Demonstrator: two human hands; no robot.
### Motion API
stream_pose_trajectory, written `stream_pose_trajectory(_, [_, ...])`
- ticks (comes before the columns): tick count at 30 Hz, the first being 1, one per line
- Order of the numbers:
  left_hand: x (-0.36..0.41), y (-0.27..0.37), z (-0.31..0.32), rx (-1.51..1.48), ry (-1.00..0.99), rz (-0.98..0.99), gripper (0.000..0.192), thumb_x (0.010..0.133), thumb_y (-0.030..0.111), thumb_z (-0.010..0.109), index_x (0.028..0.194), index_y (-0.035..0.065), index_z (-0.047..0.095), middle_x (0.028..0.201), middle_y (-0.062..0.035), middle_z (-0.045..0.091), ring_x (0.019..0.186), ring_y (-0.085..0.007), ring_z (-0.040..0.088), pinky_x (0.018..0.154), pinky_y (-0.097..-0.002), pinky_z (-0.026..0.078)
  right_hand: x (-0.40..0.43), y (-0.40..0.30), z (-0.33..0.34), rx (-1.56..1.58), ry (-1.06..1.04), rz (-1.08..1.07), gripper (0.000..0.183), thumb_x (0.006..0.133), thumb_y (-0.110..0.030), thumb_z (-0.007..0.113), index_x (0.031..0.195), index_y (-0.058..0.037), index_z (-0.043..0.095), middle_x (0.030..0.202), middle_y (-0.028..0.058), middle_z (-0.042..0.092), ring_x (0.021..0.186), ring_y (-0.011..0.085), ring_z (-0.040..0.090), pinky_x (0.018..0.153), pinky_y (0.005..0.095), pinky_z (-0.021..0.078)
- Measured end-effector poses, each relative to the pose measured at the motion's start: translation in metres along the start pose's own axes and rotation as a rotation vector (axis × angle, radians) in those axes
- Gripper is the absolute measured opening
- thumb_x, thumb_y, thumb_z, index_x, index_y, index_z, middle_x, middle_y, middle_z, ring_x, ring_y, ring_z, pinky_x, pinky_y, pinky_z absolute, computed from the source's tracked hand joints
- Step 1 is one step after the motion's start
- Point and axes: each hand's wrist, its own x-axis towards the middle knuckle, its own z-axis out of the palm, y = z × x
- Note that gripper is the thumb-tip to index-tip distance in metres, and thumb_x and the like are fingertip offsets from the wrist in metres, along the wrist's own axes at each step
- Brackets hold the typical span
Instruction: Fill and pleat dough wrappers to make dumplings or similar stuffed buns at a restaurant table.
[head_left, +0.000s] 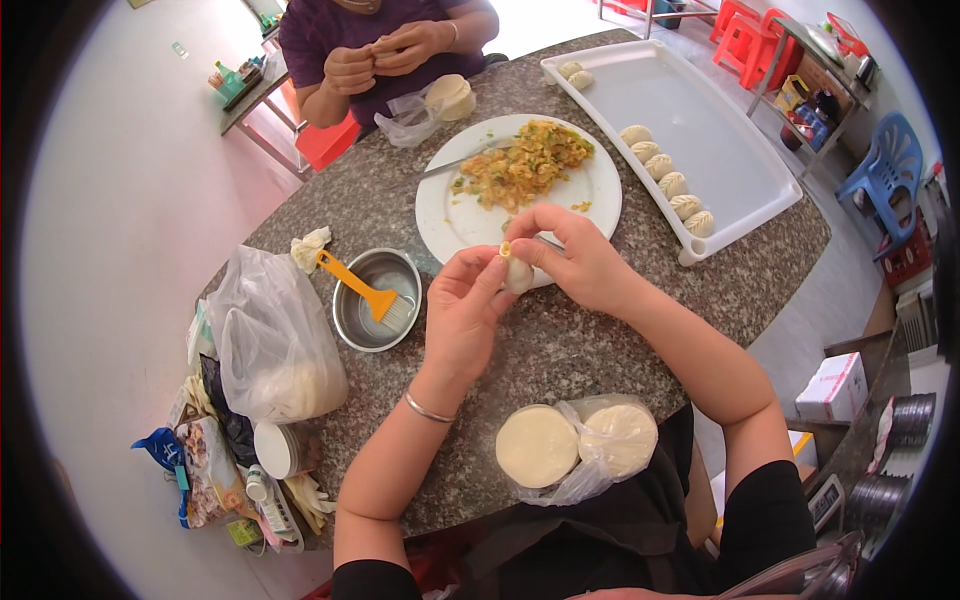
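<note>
Between my two hands is a partly closed dumpling (517, 276), with yellow filling showing at its upper end. My left hand (469, 296) supports it from the left with thumb and fingers. On its right side, my right hand (566, 251) pinches the wrapper's upper edge. Just beyond my hands lies a white plate (435, 214) with a heap of chopped filling (536, 165) and a metal utensil (461, 159). Two stacks of round dough wrappers (537, 445), one inside a clear plastic bag (619, 439), are close to my body.
A steel bowl (345, 326) holding an orange brush (360, 287) stands left, beside a plastic bag (274, 337) and a lidded jar (277, 450). A white tray (712, 127) with pleated dumplings (658, 166) is at the back right. Across the table, a co-worker's hands (382, 56) are raised.
</note>
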Motion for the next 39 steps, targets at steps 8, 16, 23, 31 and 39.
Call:
stream_pose_trajectory(8, [-0.002,0.004,0.009,0.001,0.010,0.088,0.010,0.096,0.009,0.056,0.105,0.0046,0.056,0.106,-0.0058,0.062,0.098,-0.0152,0.062,0.090,-0.0370,0.055,-0.003,-0.003,0.007,-0.094,0.048,-0.118,0.015,0.086,-0.013,0.065,0.089,0.0011,0.062,0.084,0.0130,0.064,0.080,0.0253,0.062,0.075,0.0342,0.0483])
stream_pose_trajectory(16, [-0.004,0.006,0.011,0.056,0.011,0.098,0.020,0.095,0.011,0.059,0.111,-0.0004,0.054,0.106,-0.0090,0.062,0.094,-0.0161,0.064,0.086,-0.0297,0.054,-0.004,-0.008,0.008,-0.134,0.082,-0.081,0.014,0.085,-0.013,0.065,0.087,0.0003,0.061,0.082,0.0139,0.062,0.080,0.0301,0.061,0.074,0.0367,0.0477])
stream_pose_trajectory(23, [-0.006,0.019,0.015,-0.024,-0.074,-0.008,0.028,0.098,0.015,0.052,0.123,0.0014,0.051,0.120,-0.0109,0.060,0.112,-0.0234,0.061,0.095,-0.0339,0.052,-0.002,-0.006,-0.002,0.040,0.151,0.007,0.014,0.087,-0.012,0.065,0.090,0.0011,0.064,0.086,0.0094,0.066,0.085,0.0183,0.063,0.078,0.0303,0.0473])
stream_pose_trajectory(31, [-0.006,0.021,0.011,-0.193,-0.101,-0.184,0.041,0.101,0.029,0.048,0.130,0.0010,0.049,0.118,-0.0113,0.061,0.106,-0.0264,0.063,0.092,-0.0346,0.052,0.003,0.002,-0.017,0.188,-0.035,0.003,0.015,0.085,-0.009,0.068,0.096,0.0005,0.069,0.090,0.0062,0.068,0.089,0.0121,0.061,0.083,0.0276,0.0468])
stream_pose_trajectory(39, [-0.008,0.023,0.014,-0.088,-0.091,-0.090,0.047,0.102,0.034,0.044,0.137,0.0028,0.040,0.121,-0.0097,0.061,0.104,-0.0187,0.065,0.087,-0.0299,0.056,0.008,-0.029,-0.014,-0.119,-0.241,-0.138,0.038,0.076,-0.013,0.076,0.111,-0.0046,0.067,0.098,0.0085,0.068,0.092,0.0166,0.062,0.086,0.0306,0.0473])
